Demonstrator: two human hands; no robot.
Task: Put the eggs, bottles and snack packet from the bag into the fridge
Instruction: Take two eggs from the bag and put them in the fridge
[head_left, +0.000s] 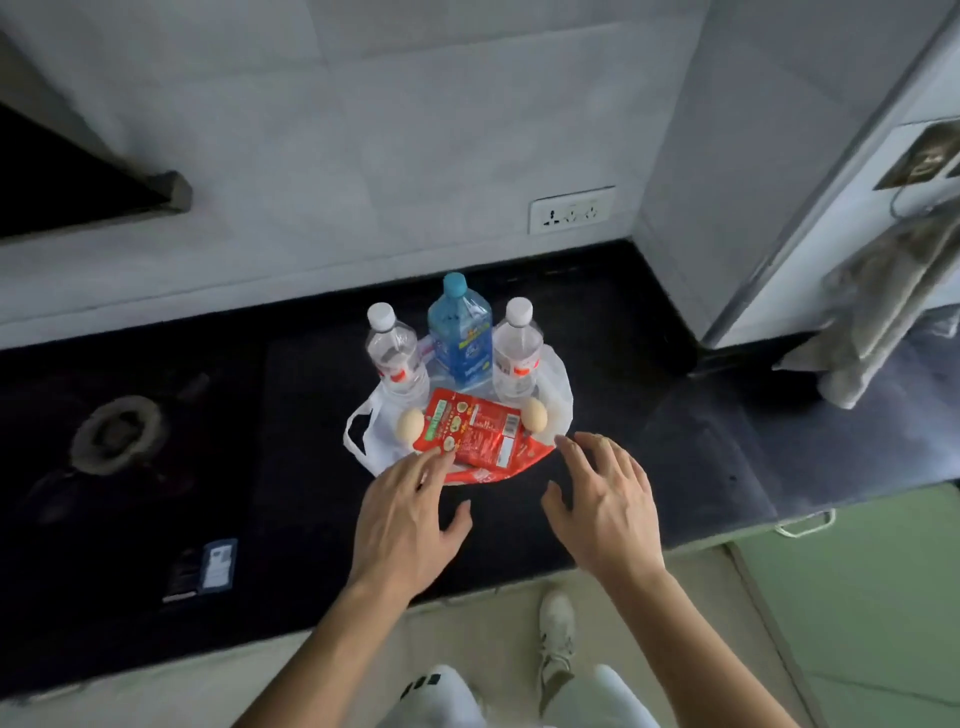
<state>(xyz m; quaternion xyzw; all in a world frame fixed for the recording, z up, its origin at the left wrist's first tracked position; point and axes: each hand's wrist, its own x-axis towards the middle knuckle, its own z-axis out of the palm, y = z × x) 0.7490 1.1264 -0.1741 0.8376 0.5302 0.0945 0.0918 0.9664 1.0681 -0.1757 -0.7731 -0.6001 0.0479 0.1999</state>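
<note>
A white plastic bag (558, 395) lies flattened on the black counter. On it stand two clear bottles with white caps, one on the left (396, 356) and one on the right (516, 351), with a blue bottle (461, 338) between them. In front lies a red snack packet (470, 428) with a brown egg (410, 422) at its left and another egg (534, 414) at its right. My left hand (408, 514) hovers open, fingertips at the packet's near left corner. My right hand (608, 499) is open just right of the packet, holding nothing.
The fridge (852, 208) stands at the right with a cloth (878, 332) hanging on its handle. A gas burner (117, 434) sits left on the counter (675, 441), and a dark packet (205, 569) lies near the front edge. A wall socket (571, 209) is behind the bottles.
</note>
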